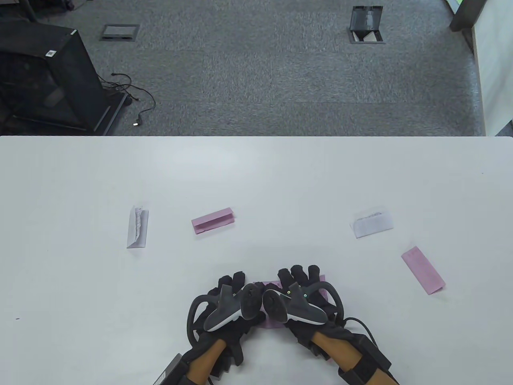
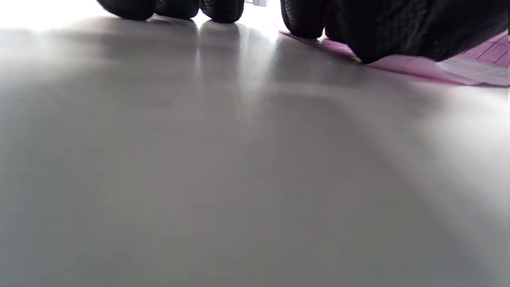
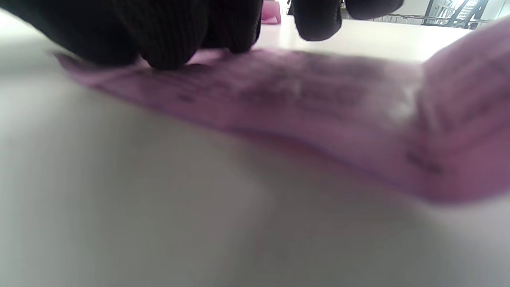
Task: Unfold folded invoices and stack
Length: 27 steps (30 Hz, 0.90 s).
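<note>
Table: white surface (image 1: 256, 180) filled the lower part of the table view, with grey carpet beyond its far edge.
Scattered invoices: four folded slips lay well apart on it, namely a white one at far left (image 1: 137, 227), a pink one left of centre (image 1: 213, 220), a white one at right (image 1: 372, 221) and a pink one at far right (image 1: 423, 270).
Invoice in hand: a pink sheet (image 3: 303, 107) lay on the table at the near edge, directly under both of your hands. Its long axis ran left to right, and its right end reached out past your right hand.
Your left hand (image 1: 230, 302): its fingers came down with their tips on the table and on the sheet's left end (image 2: 402, 65), pressing rather than pinching, as far as the left wrist view showed.
Your right hand (image 1: 302, 294): its fingertips (image 3: 167, 48) pressed the sheet down near its middle. I could not tell whether any finger curled under an edge.
Key relation: both hands sat side by side over the same sheet, nearly touching. Flattening it would likely mean sliding them apart along that left-right axis.
Stack: none could be seen yet.
</note>
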{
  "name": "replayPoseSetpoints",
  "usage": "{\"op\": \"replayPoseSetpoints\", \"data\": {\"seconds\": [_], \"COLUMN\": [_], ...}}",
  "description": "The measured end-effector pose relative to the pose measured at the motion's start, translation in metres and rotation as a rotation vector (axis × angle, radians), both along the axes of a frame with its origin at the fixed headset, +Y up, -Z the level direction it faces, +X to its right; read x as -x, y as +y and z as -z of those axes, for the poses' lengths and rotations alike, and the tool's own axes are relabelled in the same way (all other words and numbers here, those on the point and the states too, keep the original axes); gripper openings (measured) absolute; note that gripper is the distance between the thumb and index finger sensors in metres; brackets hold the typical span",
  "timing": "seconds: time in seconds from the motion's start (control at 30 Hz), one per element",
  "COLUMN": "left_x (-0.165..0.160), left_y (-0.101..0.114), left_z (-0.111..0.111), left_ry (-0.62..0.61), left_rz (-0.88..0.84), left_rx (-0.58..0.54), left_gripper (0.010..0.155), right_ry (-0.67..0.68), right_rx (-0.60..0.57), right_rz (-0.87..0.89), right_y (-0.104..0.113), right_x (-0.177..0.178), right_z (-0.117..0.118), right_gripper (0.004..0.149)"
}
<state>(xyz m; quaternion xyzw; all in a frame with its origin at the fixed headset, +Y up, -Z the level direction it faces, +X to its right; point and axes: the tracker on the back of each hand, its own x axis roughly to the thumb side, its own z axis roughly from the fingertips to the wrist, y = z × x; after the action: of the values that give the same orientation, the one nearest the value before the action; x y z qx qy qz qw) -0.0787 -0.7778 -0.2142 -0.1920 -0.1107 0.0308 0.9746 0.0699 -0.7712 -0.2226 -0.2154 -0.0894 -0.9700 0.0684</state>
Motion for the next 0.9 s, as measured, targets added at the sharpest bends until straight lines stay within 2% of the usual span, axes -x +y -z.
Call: {"op": "replayPoseSetpoints", "data": {"seconds": [0.17,0.4,0.53,0.77,0.9], "left_x": [0.000,0.002,0.002,0.002,0.003], "left_y": [0.000,-0.001,-0.001,-0.002,-0.002], "left_z": [0.000,-0.001,-0.001,-0.002,-0.001], "left_ry": [0.000,-0.005,-0.007,-0.005,-0.007], "left_rz": [0.001,0.009,0.012,0.013,0.006], "left_rx": [0.007,0.030,0.042,0.051,0.055], "left_gripper": [0.073,0.072,0.072,0.072,0.072], "right_ry": [-0.053,-0.163,-0.231,-0.240,-0.234], "right_rx": [0.014,0.028,0.049,0.064,-0.043], "right_rz": [0.024,-0.006,0.055,0.078,0.203], "right_y": [-0.001,0.000,-0.003,-0.003,0.012], "right_x": [-0.018,-0.076,-0.105,-0.109,-0.105], "right_z": [0.001,0.004,0.001,0.002,0.000], "right_gripper": [0.062,0.061,0.061,0.062,0.064]}}
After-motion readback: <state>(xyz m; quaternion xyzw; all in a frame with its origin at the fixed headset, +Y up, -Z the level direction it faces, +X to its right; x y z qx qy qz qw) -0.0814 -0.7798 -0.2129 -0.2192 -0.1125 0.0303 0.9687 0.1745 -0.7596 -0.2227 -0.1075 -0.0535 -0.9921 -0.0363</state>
